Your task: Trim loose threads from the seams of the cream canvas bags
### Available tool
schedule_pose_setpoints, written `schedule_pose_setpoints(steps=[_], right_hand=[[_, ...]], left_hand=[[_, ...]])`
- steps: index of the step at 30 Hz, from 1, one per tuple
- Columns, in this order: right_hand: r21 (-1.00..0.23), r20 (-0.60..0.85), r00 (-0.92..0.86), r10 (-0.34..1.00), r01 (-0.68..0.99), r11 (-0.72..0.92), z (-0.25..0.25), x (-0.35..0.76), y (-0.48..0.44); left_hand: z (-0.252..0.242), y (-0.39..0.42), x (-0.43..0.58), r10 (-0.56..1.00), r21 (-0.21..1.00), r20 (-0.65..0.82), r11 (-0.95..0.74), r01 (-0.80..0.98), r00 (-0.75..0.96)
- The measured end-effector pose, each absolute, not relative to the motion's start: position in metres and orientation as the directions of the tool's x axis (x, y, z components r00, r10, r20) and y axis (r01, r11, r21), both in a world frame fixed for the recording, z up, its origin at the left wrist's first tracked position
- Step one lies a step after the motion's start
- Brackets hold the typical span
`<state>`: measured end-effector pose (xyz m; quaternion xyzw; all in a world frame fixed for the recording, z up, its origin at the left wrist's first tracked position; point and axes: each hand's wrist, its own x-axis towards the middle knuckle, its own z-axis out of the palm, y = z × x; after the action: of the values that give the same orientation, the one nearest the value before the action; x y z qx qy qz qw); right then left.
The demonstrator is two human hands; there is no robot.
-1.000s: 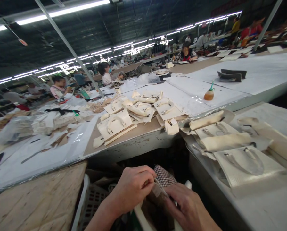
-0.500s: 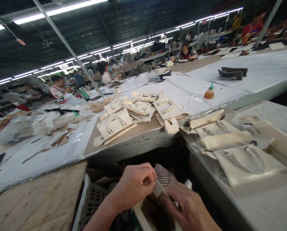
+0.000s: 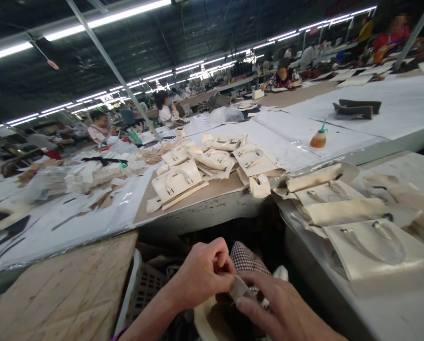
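My left hand (image 3: 208, 272) is closed, thumb and fingers pinching one end of a small pale strip (image 3: 242, 290) low in the middle of the view. From the other side, my right hand (image 3: 278, 303) grips the same strip between thumb and fingers. Its exact kind I cannot make out. Just under the hands, a cream piece (image 3: 205, 318) curves down, partly hidden by them. Black-and-white checked cloth (image 3: 248, 259) shows behind the fingers. Beside my left forearm stands a pale plastic basket (image 3: 136, 279).
Cream handbag panels with handles (image 3: 179, 179) lie piled on the long table (image 3: 212, 201). More such panels (image 3: 378, 241) cover the side table at right. A glue bottle (image 3: 318, 137) stands farther back. A brown board (image 3: 66, 284) fills the lower left. Several people sit beyond.
Both hands stay together at the strip; the right fingers have closed nearer to the left hand and the strip is turned slightly. The whole view has shifted a little.
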<state>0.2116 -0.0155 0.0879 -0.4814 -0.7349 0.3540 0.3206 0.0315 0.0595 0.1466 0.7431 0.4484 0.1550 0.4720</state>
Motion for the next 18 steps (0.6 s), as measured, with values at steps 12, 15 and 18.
schedule_pose_setpoints(steps=[12, 15, 18], right_hand=[[-0.881, 0.066, -0.294, 0.954, 0.431, 0.194, 0.082, 0.200, 0.005], [-0.896, 0.067, -0.326, 0.943, 0.397, 0.201, 0.086, 0.202, 0.005], [-0.914, 0.055, -0.347, 0.936, 0.360, 0.187, 0.088, 0.205, 0.008]], left_hand=[[0.141, 0.026, 0.006, 0.932, 0.770, -0.200, -0.041, 0.637, 0.302], [0.137, 0.024, 0.000, 0.924, 0.811, -0.218, -0.007, 0.586, 0.313], [0.133, 0.023, -0.003, 0.918, 0.821, -0.211, -0.021, 0.571, 0.337]])
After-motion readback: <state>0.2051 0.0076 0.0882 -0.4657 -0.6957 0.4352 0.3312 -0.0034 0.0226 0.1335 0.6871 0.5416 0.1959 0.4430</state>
